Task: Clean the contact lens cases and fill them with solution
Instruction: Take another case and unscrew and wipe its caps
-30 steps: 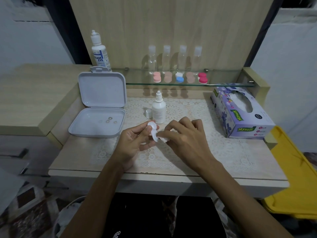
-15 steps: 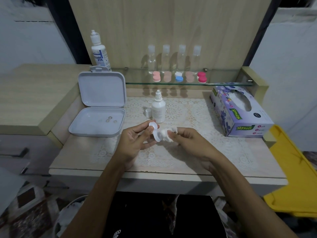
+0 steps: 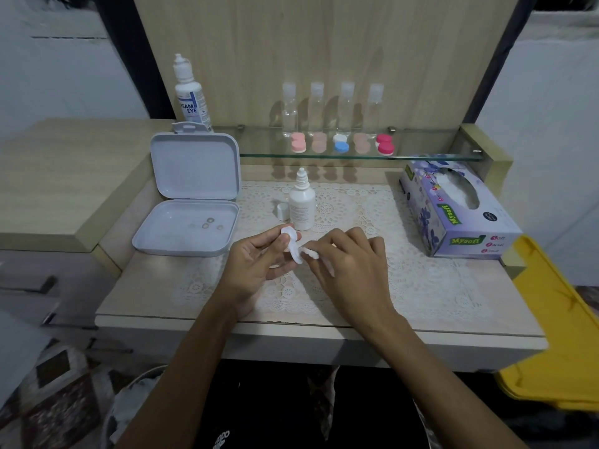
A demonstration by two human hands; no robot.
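My left hand (image 3: 256, 264) pinches a white contact lens case (image 3: 291, 243) above the lace mat, tilted on edge. My right hand (image 3: 350, 267) holds a small wad of white tissue (image 3: 309, 253) against the case's lower well. Just behind stands a small white solution bottle (image 3: 302, 205) with its cap (image 3: 282, 211) off beside it. Several coloured lens cases (image 3: 340, 143) sit in a row on the glass shelf (image 3: 421, 153).
An open white box (image 3: 191, 202) with small rings inside lies at the left. A tall solution bottle (image 3: 191, 95) stands behind it, with several clear bottles (image 3: 332, 108) on the shelf. A tissue box (image 3: 453, 209) sits at the right, a yellow bin (image 3: 557, 335) beyond the edge.
My right hand turned over, from palm-side up with the tissue showing to knuckles up, keeping the tissue on the case. My left hand held the case in place.
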